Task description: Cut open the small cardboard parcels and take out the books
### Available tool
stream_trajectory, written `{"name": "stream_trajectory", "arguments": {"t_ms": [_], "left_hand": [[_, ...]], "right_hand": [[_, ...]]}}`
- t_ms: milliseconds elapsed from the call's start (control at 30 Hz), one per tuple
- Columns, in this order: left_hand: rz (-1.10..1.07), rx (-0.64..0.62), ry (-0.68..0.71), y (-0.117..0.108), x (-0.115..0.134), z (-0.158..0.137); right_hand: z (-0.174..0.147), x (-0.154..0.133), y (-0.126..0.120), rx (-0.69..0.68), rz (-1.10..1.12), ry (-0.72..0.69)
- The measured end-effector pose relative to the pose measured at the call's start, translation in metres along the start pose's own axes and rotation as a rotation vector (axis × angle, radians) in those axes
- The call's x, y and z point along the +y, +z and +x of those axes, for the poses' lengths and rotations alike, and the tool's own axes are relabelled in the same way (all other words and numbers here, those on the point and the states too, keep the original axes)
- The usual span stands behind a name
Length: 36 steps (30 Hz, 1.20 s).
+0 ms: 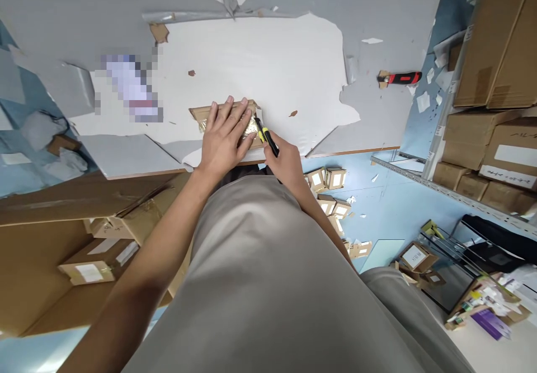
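Observation:
My left hand (225, 136) lies flat with spread fingers on a small flat cardboard box (198, 114), pressing it against the table near the front edge. Shiny clear tape glints on the box on both sides of the fingers. In my right hand (286, 159) is a yellow and black box cutter (267, 139), its tip end at the right side of the box. Whether the blade is in the cardboard I cannot tell. White torn paper (255, 54) covers the table under the box.
A red and black knife (403, 78) lies at the table's right side, a blurred-out object (132, 88) at the left. Cardboard scraps dot the paper. A large open carton (46, 283) stands lower left. Shelves with boxes (470, 132) are on the right; small boxes (335, 178) sit on the floor.

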<state>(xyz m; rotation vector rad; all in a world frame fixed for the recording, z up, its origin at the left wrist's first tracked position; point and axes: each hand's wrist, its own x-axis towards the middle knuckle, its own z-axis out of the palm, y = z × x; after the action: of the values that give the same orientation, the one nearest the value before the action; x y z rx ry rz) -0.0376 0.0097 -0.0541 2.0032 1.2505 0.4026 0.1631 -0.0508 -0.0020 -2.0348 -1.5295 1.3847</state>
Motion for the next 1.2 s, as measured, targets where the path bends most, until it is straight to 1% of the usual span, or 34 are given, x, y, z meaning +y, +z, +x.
{"name": "stream_trajectory", "arguments": {"t_ms": [200, 367, 500, 633, 733, 800, 867, 1000, 1100, 1200], "left_hand": [[0.020, 0.009, 0.009, 0.002, -0.004, -0.005], [0.053, 0.010, 0.019, 0.002, -0.005, -0.007], [0.066, -0.001, 0.011, 0.003, -0.004, -0.008], [0.088, -0.021, -0.006, 0.006, -0.003, -0.008], [0.096, -0.026, -0.025, 0.009, -0.003, -0.007], [0.093, -0.020, -0.031, 0.010, -0.002, -0.005], [0.083, -0.006, -0.031, 0.010, -0.001, -0.004], [0.059, 0.023, -0.037, 0.005, -0.009, -0.012], [0.069, 0.057, -0.071, -0.005, -0.024, -0.029], [0.091, 0.095, -0.156, -0.018, -0.038, -0.049]], "right_hand": [[-0.002, -0.014, -0.008, -0.025, -0.099, 0.028], [0.000, -0.023, -0.018, -0.109, -0.148, 0.073], [0.009, -0.031, -0.030, -0.175, -0.173, 0.099], [0.017, -0.044, -0.038, -0.248, -0.279, 0.142], [0.013, -0.045, -0.037, -0.255, -0.371, 0.173], [0.005, -0.037, -0.034, -0.252, -0.373, 0.167], [-0.004, -0.024, -0.030, -0.242, -0.321, 0.136], [-0.012, 0.009, -0.027, -0.178, -0.106, 0.100], [-0.001, 0.032, -0.028, -0.092, 0.058, 0.133], [0.029, 0.056, -0.020, -0.032, 0.177, 0.169]]}}
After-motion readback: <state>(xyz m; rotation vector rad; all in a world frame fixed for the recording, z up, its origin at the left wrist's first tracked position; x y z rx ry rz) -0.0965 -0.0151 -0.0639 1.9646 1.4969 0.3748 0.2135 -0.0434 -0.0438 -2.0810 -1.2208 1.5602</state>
